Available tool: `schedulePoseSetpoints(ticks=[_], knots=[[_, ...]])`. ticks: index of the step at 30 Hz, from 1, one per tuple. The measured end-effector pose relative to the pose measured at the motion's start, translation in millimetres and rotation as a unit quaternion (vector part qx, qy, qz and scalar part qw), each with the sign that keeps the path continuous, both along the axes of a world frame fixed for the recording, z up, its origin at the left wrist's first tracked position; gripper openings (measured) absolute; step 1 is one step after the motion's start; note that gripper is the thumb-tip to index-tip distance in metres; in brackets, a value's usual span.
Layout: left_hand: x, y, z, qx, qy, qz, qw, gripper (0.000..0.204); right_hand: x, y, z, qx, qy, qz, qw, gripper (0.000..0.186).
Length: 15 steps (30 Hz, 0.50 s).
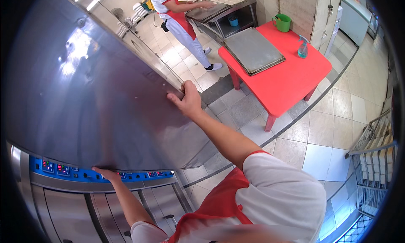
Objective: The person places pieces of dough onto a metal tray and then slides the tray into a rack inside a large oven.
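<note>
A large, shiny stainless-steel panel [101, 103] fills the left side, its lower edge over a blue control strip [88, 175]. My right hand [188, 100] is closed on its right edge, thumb against the front face and fingers curled round the side. Low down, my left hand [107, 174] grips the bottom edge, its fingers partly hidden there. Beneath the strip, which carries lit displays and knobs, are steel oven doors [69, 213] with dark handles. Whether the panel is loose or part of a bigger unit, I cannot tell.
To the right stands a red table [295, 74] with a flat metal tray [255, 49], a green mug [282, 22] and a spray bottle [302, 48]. Beyond it, a person [181, 21] works at a metal-topped stand [240, 11]. A wire rack [373, 163] stands far right.
</note>
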State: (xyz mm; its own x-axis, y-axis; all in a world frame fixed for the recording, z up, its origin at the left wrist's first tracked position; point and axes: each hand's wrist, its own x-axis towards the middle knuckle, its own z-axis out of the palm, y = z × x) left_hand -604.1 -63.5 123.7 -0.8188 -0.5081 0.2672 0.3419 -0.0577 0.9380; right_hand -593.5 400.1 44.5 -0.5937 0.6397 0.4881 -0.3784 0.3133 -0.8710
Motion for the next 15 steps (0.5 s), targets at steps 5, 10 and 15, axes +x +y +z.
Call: schedulePoseSetpoints(ticks=[5, 10, 15], knots=[[-3.7, 27.9, -1.4, 0.009, -0.009, 0.044, 0.999, 0.102, -6.3, 11.1, -6.4, -0.005, 0.005, -0.007, 1.000, 0.073], [-10.6, -4.4, -13.0, 0.000, -0.003, 0.041, 0.999, 0.105, -7.9, 8.3, -7.8, -0.014, 0.003, 0.014, 1.000, 0.072], [-9.4, -13.8, -15.2, 0.033, -0.047, 0.036, 0.998, 0.104, -22.5, -11.7, -21.8, -0.010, 0.029, -0.026, 0.999, 0.074]])
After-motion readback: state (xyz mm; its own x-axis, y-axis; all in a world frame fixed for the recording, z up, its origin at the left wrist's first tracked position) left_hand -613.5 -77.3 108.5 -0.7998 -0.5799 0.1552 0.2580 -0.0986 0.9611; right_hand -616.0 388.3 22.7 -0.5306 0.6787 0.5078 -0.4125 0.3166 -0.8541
